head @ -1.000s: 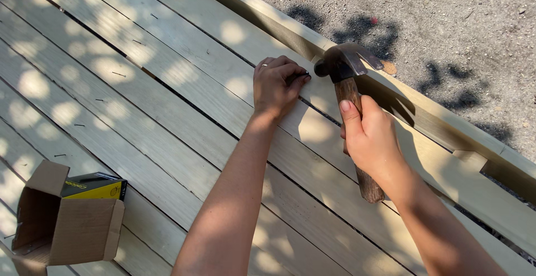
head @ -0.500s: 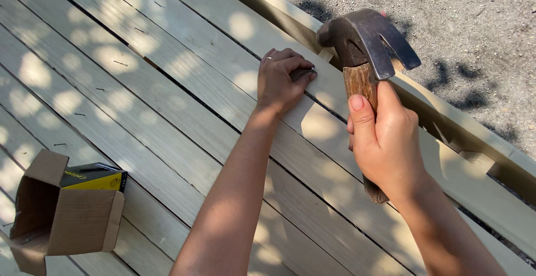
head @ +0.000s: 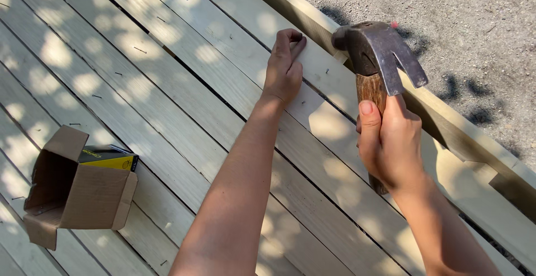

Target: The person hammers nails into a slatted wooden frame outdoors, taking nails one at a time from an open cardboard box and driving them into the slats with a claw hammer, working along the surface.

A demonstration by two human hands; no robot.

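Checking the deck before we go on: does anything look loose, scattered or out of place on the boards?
Yes. Loose nails lie scattered across the boards, away from the open cardboard box at lower left, which lies tipped on its side with a yellow and black carton behind it. The boards themselves look even and undamaged.

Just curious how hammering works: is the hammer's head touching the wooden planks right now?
Apart. The head view shows the hammer raised in the right hand, clearly above the planks.

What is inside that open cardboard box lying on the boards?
The cardboard box lies on its side on the wooden boards. A yellow-and-black pack pokes from behind its upper edge. The box's interior is shadowed; nothing can be made out in there.
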